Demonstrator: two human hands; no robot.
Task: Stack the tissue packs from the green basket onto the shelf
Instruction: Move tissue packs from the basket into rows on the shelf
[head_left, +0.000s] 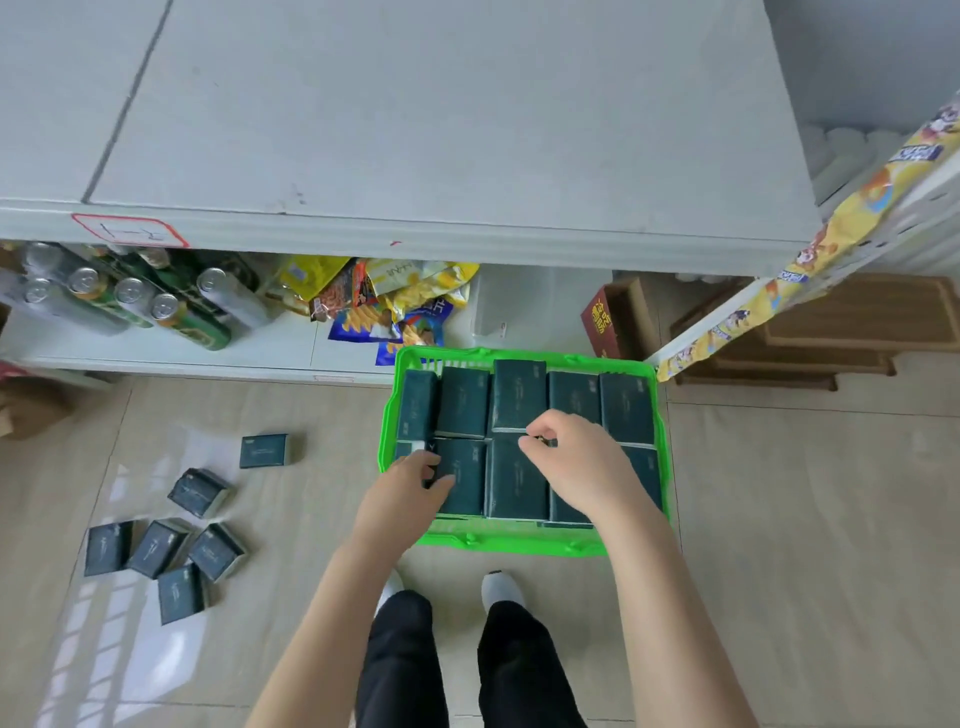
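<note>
A bright green basket (519, 543) stands on the floor in front of the shelf, packed with several dark green tissue packs (519, 395). My left hand (402, 493) reaches into its left side, fingers curled round the edge of a pack (465, 480) in the front row. My right hand (571, 462) hovers over the basket's middle with fingertips pinched together at the top edge of another pack (514, 483). The wide grey top shelf (441, 130) lies bare above the basket.
Several loose tissue packs (171, 540) lie scattered on the tiled floor at the left. The lower shelf holds cans (130, 301), snack bags (384, 296) and a red box (602, 322). A yellow snack strip (779, 280) hangs at the right. My feet (498, 587) stand just behind the basket.
</note>
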